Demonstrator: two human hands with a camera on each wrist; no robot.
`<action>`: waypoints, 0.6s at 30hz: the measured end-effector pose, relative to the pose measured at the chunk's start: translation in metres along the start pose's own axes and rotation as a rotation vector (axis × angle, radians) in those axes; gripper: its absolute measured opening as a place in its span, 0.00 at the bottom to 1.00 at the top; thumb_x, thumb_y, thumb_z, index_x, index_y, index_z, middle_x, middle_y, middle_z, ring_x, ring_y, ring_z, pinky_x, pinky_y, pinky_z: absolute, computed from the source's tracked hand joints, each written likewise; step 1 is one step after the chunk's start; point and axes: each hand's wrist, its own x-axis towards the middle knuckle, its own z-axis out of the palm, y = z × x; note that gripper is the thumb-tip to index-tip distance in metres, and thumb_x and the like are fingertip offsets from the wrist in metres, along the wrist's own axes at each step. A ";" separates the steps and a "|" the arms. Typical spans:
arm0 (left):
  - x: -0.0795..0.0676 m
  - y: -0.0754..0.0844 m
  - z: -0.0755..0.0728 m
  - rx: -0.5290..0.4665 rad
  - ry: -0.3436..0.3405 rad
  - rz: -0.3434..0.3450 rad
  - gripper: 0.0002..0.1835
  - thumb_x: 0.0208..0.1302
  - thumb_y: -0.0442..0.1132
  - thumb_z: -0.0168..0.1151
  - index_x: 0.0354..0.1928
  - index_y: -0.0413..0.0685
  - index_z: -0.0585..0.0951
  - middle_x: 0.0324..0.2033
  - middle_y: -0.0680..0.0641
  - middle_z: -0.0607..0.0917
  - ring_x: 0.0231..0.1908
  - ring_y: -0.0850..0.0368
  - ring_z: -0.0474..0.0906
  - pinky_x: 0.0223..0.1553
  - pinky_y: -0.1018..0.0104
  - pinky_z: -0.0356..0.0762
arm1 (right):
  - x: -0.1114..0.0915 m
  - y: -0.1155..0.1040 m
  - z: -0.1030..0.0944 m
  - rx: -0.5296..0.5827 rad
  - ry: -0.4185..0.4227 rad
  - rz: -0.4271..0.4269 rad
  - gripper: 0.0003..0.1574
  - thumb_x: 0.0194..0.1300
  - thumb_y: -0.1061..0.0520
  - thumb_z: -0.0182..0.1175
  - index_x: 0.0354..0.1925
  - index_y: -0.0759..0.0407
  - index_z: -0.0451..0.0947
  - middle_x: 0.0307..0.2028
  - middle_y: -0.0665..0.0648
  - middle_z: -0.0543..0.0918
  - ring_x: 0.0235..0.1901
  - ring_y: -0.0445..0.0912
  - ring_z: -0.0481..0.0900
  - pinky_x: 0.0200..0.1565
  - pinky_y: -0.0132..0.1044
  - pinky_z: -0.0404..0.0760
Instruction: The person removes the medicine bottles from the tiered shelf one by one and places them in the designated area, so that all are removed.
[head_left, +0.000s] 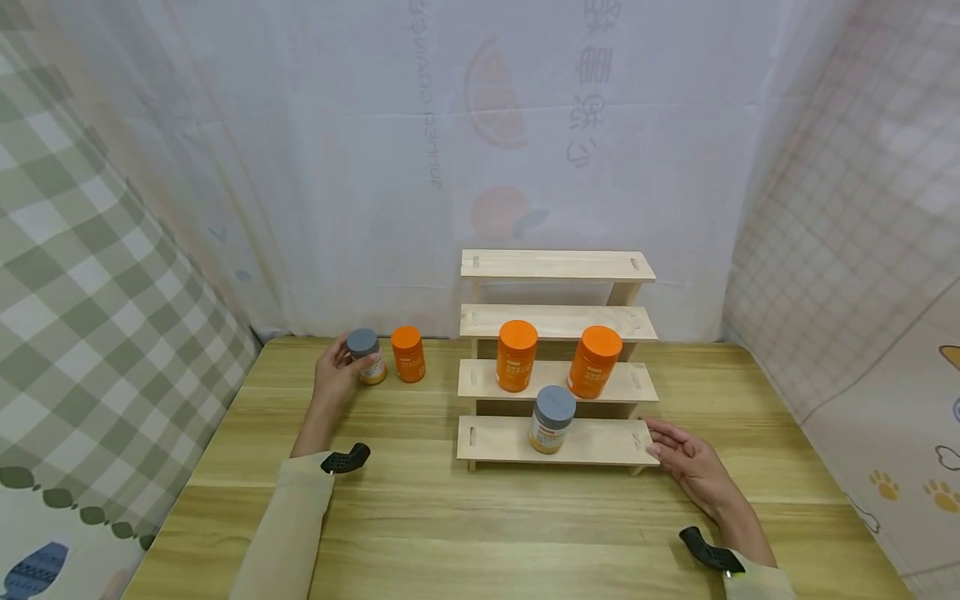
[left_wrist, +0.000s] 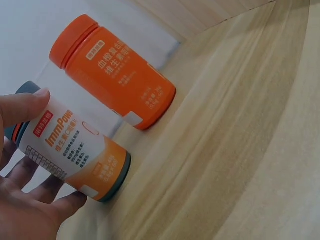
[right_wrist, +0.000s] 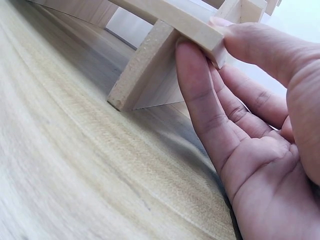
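Observation:
At the table's back left, my left hand (head_left: 337, 373) grips a grey-lidded supplement bottle (head_left: 372, 372), thumb on one side and fingers on the other. In the left wrist view that bottle (left_wrist: 75, 145) has a white and orange label. Just right of it stands an orange bottle (head_left: 408, 357), upright on the table. My right hand (head_left: 693, 467) pinches the right end of the lowest step of a wooden tiered shelf (head_left: 487, 439); in the right wrist view the thumb lies above the board (right_wrist: 200, 37) and a finger beneath.
Two orange bottles (head_left: 516, 357) (head_left: 595, 362) stand on the shelf's second step from the bottom. Another grey-lidded bottle (head_left: 552, 421) sits on the lowest step. A white curtain (head_left: 337, 167) hangs behind the wooden table (head_left: 420, 533), with patterned cloths at both sides.

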 end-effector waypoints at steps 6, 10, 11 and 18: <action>-0.001 -0.005 0.000 0.030 -0.021 0.025 0.38 0.66 0.41 0.71 0.76 0.53 0.66 0.74 0.43 0.70 0.73 0.44 0.65 0.75 0.48 0.65 | 0.000 0.001 -0.002 0.003 0.001 -0.001 0.29 0.77 0.73 0.46 0.67 0.52 0.74 0.56 0.49 0.84 0.54 0.37 0.84 0.52 0.28 0.85; -0.003 -0.009 -0.003 0.081 -0.047 0.043 0.39 0.68 0.44 0.70 0.77 0.54 0.64 0.75 0.42 0.68 0.76 0.42 0.62 0.77 0.46 0.62 | 0.000 0.001 -0.002 0.002 0.007 -0.001 0.29 0.77 0.73 0.47 0.66 0.51 0.75 0.56 0.48 0.84 0.54 0.37 0.84 0.53 0.28 0.84; -0.003 -0.009 -0.003 0.093 -0.055 0.046 0.39 0.69 0.44 0.69 0.78 0.54 0.63 0.76 0.41 0.68 0.76 0.41 0.61 0.77 0.46 0.60 | 0.000 0.001 -0.002 -0.001 0.011 0.000 0.29 0.77 0.73 0.47 0.66 0.51 0.75 0.56 0.48 0.84 0.54 0.37 0.84 0.53 0.28 0.84; -0.012 -0.008 -0.007 0.063 -0.079 0.019 0.44 0.70 0.44 0.67 0.82 0.54 0.54 0.79 0.41 0.61 0.79 0.41 0.56 0.78 0.45 0.57 | 0.000 0.000 0.000 -0.011 0.031 0.017 0.28 0.77 0.72 0.48 0.66 0.50 0.75 0.56 0.48 0.84 0.54 0.36 0.84 0.52 0.28 0.84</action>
